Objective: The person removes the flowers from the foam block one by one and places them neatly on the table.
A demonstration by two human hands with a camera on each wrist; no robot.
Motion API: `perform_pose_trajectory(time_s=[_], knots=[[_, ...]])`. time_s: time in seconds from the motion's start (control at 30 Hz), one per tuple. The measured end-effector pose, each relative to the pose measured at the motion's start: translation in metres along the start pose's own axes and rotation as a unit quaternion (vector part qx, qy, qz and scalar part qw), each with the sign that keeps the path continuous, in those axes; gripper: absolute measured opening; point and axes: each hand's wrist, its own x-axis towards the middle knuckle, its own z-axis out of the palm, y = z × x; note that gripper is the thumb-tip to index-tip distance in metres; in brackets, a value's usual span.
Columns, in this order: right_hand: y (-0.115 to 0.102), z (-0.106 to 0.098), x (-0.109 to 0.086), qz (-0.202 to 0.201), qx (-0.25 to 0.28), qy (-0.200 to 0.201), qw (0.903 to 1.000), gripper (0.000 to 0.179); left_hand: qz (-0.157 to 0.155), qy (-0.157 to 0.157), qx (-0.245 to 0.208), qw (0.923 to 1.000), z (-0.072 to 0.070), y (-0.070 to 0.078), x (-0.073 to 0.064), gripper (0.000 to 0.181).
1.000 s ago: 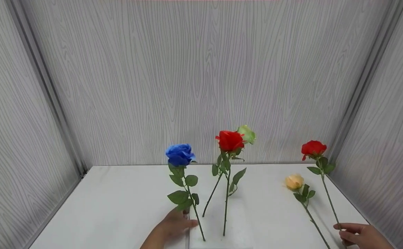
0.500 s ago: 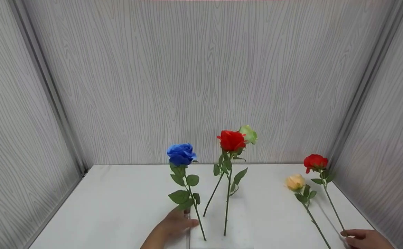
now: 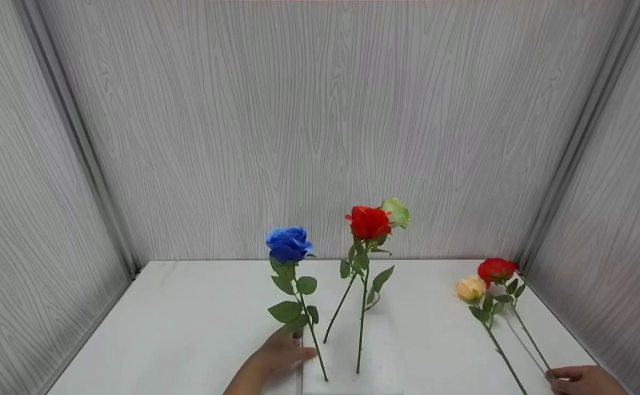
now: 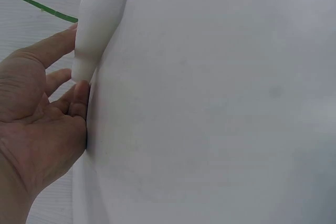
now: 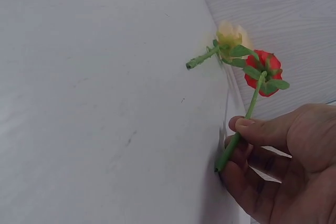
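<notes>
My right hand [image 3: 586, 379] pinches the stem of a red rose [image 3: 497, 271] near its cut end at the right of the table; in the right wrist view, thumb and fingers close round the green stem [image 5: 254, 98]. A peach rose [image 3: 470, 289] lies just left of it. My left hand [image 3: 276, 354] grips the left edge of a white block [image 3: 377, 351], thumb on top and the other fingers at its side. Standing in the block are a blue rose [image 3: 288, 244], another red rose [image 3: 369, 222] and a pale green rose [image 3: 396, 213] behind it.
A white table [image 3: 199, 318] carries everything. Grey wood-grain panels [image 3: 276, 131] enclose it at the back and both sides. The upright stems lean in different directions between my two hands.
My right hand has lowered the red rose; its bloom has dropped and shifted slightly left, close to the peach rose. The left hand stays on the block, and the standing roses keep their places.
</notes>
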Motion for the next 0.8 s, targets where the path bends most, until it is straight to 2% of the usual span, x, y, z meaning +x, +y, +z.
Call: perform_pose_trajectory(time_s=[0.1, 0.23, 0.3, 0.47, 0.57, 0.7, 0.8], knots=[[-0.001, -0.001, 0.001, -0.004, -0.045, 0.003, 0.999, 0.045, -0.008, 0.002, 0.006, 0.9999, 0.0, 0.001, 0.0, 0.085], [-0.004, 0.001, 0.003, 0.017, -0.107, 0.035, 0.9935, 0.039, -0.01, 0.003, 0.008, 0.9999, 0.0, 0.001, 0.001, 0.082], [-0.004, 0.001, 0.004, 0.018, -0.119, 0.04, 0.992, 0.037, -0.008, 0.002, 0.004, 1.0, 0.0, 0.001, 0.001, 0.083], [-0.002, 0.001, 0.008, 0.015, -0.136, 0.043, 0.9897, 0.039, -0.004, 0.003, 0.005, 1.0, 0.001, 0.002, 0.002, 0.082], [0.0, 0.0, 0.013, 0.027, -0.136, 0.035, 0.9898, 0.042, 0.002, 0.006, 0.012, 0.9999, 0.001, 0.001, 0.001, 0.076], [0.002, -0.001, 0.017, 0.039, -0.13, 0.024, 0.9904, 0.044, 0.013, 0.004, 0.011, 0.9998, 0.0, 0.0, 0.0, 0.076], [0.002, 0.0, 0.017, 0.028, -0.133, 0.027, 0.9903, 0.042, 0.014, 0.004, 0.009, 0.9999, 0.0, -0.001, 0.001, 0.079]])
